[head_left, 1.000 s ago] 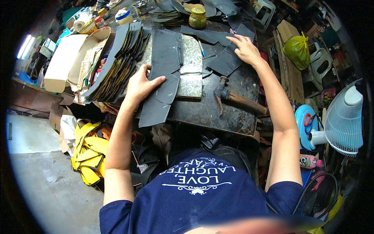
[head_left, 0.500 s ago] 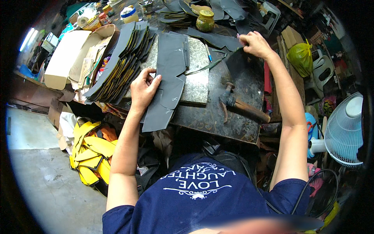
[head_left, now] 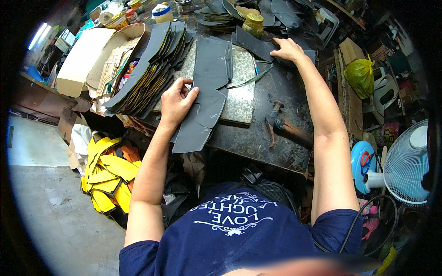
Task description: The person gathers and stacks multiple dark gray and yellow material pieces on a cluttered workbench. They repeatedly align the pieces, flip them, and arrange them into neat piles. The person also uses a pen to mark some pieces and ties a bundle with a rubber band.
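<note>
My left hand (head_left: 177, 103) is closed at the left edge of a few overlapping dark grey cut sheets (head_left: 209, 69), thumb on top and fingers curled. Pale marks show on these sheets, which lie partly over a speckled stone slab (head_left: 241, 99) and overhang the near table edge. Reaching to the far right, my right hand (head_left: 289, 49) has its fingers apart at the right end of another dark curved piece (head_left: 253, 46). Its palm side is hidden. A pen (head_left: 255, 66) and a narrow dark green strip (head_left: 251, 81) lie between the hands.
A fanned stack of dark pieces (head_left: 147, 69) and an open cardboard box (head_left: 108, 57) stand left. A hammer (head_left: 290, 126) lies near the right front of the table (head_left: 258, 149). A yellow-lidded jar (head_left: 252, 25) stands behind; a white fan (head_left: 407, 161) is at right.
My right hand has moved left and its fingers have spread; the dark flap hanging below it no longer shows there. My left hand stays at the sheets' edge. The view has shifted slightly.
</note>
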